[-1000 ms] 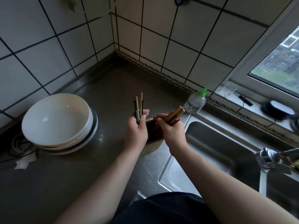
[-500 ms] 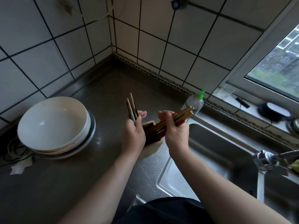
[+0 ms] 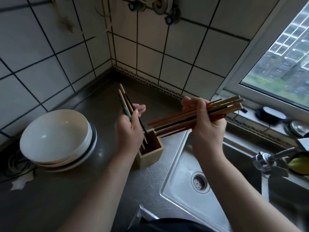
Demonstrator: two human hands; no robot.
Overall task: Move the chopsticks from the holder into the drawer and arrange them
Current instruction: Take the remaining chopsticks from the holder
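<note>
Tiled kitchen corner, grey light from the window (image 3: 282, 64), and a steel worktop (image 3: 50, 198) below. On the right hand (image 3: 205, 129), fingers (image 3: 189, 104) are curled tight round the big chopstick bunch (image 3: 224, 108), a mix of red, pale wood and dark sticks. It is held nearly level above the sink (image 3: 182, 166), thick ends fanning toward the window and thin tips pointing down-left, just over the rim of the wooden holder (image 3: 151, 156). On the left hand (image 3: 129, 129), fingers (image 3: 140, 108) wrap the small chopstick bunch (image 3: 124, 101), only a few sticks, pale and dark. Their tops tilt up toward the wall corner and their lower ends reach down into the holder's opening. The holder stands upright on the worktop, just beside the sink edge and between the two forearms. Off to the left sits a stack of white bowls (image 3: 55, 136), well apart from the holder. At the right, a tap (image 3: 265, 160) juts in over the basin.
</note>
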